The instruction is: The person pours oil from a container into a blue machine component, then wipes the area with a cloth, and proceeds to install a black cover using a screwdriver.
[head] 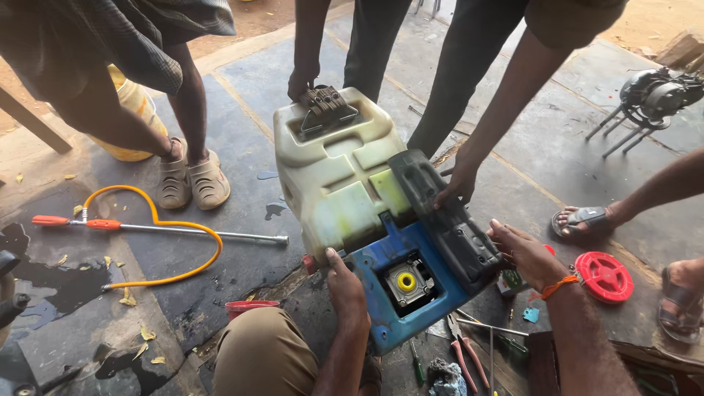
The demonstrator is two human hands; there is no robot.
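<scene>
A backpack sprayer tank (334,176), pale and stained, lies tilted on the floor with its blue base (389,315) toward me. My left hand (345,286) grips the tank's lower left edge where it meets the blue base. My right hand (524,253), with an orange thread on its wrist, rests against the black back pad (440,213) on the right side. A yellow fitting (406,281) sits in a grey housing in the base. Another person's hands (458,187) hold the black pad and the tank's top (301,81).
A spray lance with an orange hose (158,220) lies on the floor at left. A red round cap (603,276) lies at right. Pliers (463,352) and small tools lie below the base. Sandalled feet (191,180) stand at left, a metal device (649,95) at far right.
</scene>
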